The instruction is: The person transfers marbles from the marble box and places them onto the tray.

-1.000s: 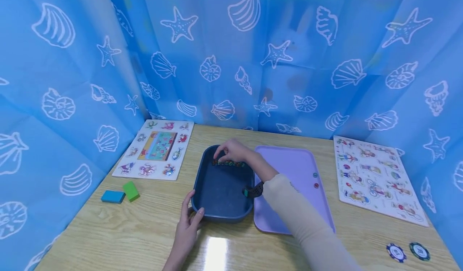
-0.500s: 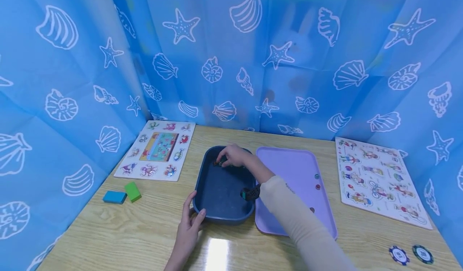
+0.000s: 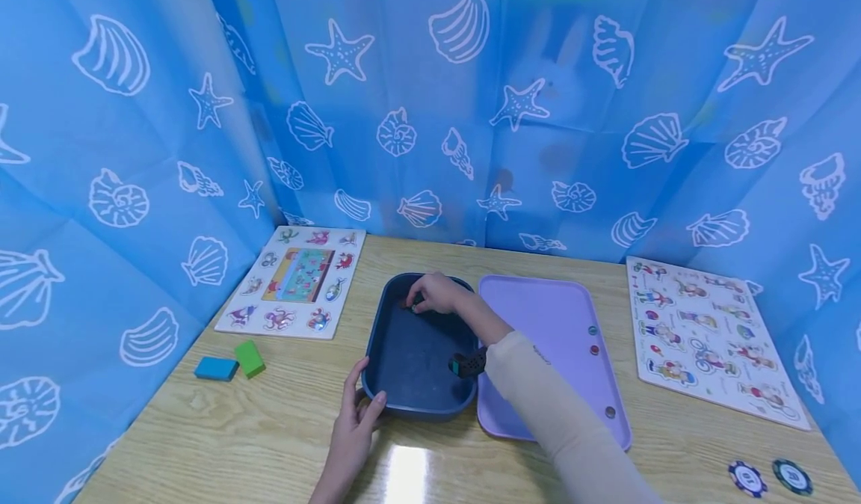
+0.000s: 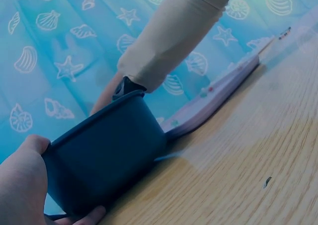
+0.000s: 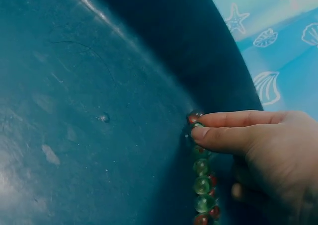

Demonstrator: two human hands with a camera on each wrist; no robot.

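A dark blue bin (image 3: 420, 369) stands on the wooden table. At its near left corner my left hand (image 3: 353, 425) grips it, thumb at the rim and fingers around the outside. My right hand (image 3: 440, 294) reaches into the far end of the bin. In the right wrist view, several green and red glass marbles (image 5: 202, 185) lie in a line along the inner wall. Thumb and index finger pinch a marble (image 5: 198, 128) near the end of that line. From the head, the hand hides most of the marbles.
Right of the bin, touching or close, lies a lilac tray (image 3: 521, 294) bearing a green marble (image 3: 593, 330), a red marble (image 3: 595, 350) and a darker marble (image 3: 610, 412). Puzzle boards (image 3: 316, 317) (image 3: 713, 332), blue and green blocks (image 3: 216, 369) (image 3: 250, 359) and poker chips (image 3: 747, 478) lie around.
My right hand has shifted slightly right along the line of marbles, its fingers closing in. A darker marble has appeared on the tray and rolled toward its near right corner. My left hand stays put.
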